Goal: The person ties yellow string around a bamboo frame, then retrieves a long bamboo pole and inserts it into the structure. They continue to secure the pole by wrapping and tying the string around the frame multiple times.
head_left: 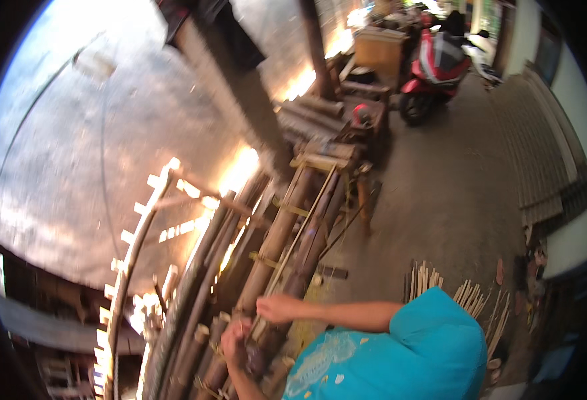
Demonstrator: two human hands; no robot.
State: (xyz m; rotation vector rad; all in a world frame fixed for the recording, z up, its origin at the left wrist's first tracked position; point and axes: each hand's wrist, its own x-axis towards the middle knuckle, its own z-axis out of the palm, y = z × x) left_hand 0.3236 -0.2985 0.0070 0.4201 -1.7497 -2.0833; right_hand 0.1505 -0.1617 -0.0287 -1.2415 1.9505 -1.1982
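Side by side, both hands are low over a bench of long bamboo poles (264,267). A thin bamboo strip (301,233) lies lengthwise along the poles, its near end reaching my right hand (281,309). The fingers of that hand are closed around the strip. Just to the left and nearer, my left hand (236,337) has its fingers curled in; blur hides what, if anything, they hold. Yellowish ties (293,209) wrap the poles at intervals.
On the left stands a curved wooden frame with pale pegs (133,250). Bundles of thin sticks (427,280) stand at the right. Further off are a red scooter (435,67), a wooden box (379,53) and corrugated sheets (540,140) against the wall. A post (233,87) rises beside the bench.
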